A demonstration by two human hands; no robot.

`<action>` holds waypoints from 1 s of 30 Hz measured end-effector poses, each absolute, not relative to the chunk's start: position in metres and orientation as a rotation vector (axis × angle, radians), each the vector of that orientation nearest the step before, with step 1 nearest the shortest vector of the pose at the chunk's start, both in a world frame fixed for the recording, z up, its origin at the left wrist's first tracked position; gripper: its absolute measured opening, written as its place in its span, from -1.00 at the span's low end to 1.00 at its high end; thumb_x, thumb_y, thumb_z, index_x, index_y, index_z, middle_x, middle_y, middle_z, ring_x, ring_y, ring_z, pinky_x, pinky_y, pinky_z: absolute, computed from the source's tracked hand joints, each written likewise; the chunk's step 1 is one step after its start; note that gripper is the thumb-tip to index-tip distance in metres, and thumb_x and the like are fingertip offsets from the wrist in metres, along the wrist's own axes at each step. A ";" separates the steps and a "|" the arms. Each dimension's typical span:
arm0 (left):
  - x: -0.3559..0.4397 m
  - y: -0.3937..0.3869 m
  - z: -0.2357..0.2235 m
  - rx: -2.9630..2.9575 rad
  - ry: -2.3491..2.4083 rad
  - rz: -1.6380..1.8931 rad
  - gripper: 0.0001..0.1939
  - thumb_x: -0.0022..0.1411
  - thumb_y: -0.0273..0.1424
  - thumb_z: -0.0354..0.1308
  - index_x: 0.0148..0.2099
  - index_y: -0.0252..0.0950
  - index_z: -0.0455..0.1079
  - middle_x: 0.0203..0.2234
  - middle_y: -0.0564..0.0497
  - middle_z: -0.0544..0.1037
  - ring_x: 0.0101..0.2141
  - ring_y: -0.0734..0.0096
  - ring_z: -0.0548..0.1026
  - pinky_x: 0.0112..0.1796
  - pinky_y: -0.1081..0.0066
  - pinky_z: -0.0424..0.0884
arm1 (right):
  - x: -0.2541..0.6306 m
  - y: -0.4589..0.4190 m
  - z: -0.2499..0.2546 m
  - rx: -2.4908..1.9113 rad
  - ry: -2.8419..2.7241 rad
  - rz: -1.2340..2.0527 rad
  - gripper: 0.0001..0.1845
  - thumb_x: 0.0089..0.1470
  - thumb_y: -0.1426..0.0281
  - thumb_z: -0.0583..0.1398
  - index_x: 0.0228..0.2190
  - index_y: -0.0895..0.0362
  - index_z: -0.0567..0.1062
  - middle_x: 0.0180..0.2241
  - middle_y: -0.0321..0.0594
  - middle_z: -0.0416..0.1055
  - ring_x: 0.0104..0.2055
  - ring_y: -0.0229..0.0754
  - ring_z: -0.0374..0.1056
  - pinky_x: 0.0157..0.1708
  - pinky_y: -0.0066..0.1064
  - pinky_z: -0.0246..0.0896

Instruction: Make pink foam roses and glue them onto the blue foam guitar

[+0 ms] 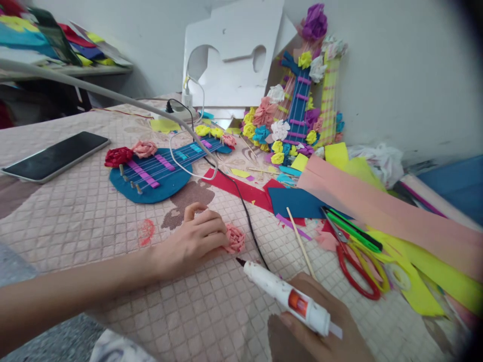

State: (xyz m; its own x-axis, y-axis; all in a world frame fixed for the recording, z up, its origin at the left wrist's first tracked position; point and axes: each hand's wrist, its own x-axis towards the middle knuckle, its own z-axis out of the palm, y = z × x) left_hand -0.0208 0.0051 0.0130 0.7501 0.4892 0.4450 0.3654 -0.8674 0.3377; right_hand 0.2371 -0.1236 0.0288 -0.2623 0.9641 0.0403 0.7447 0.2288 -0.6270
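Observation:
My left hand (194, 236) rests on the quilted tablecloth, its fingers curled round a pink crepe-paper flower (235, 239). In my right hand (328, 322) is a white glue gun (279, 289), with a clear glue stick poking out of its rear. Its dark nozzle points at the pink flower, close to it but apart. Beyond my left hand lies a blue paper guitar (162, 168) with strings and purple strips. A red flower (118, 157) and another pink flower (145, 148) sit on its rim.
A black cord (245, 211) runs past the flower. On the right lie scissors (356, 266), a green cutter (354, 230), a wooden stick (301, 241) and crepe-paper strips. A phone (56, 156) lies at left. A decorated blue guitar (299, 108) leans on the wall; a white cable (151, 106) crosses the view.

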 end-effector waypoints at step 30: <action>-0.005 0.009 0.010 2.254 0.825 0.667 -0.52 0.09 -0.48 0.16 0.07 -0.26 0.19 -0.05 -0.09 0.42 -0.09 0.28 0.43 -0.10 0.25 0.40 | 0.236 -0.128 0.027 -1.564 -2.037 0.719 -0.84 0.12 0.30 0.13 -0.47 0.04 0.30 -0.46 -0.33 0.33 -0.44 -0.25 0.33 -0.49 -0.50 0.26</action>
State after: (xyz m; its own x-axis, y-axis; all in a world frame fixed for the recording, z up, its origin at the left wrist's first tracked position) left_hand -0.0054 0.0089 0.0103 0.6744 0.7001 0.2348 0.3756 -0.5990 0.7072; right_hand 0.2356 -0.1280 0.0267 -0.2396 0.9696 0.0503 0.7234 0.2128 -0.6569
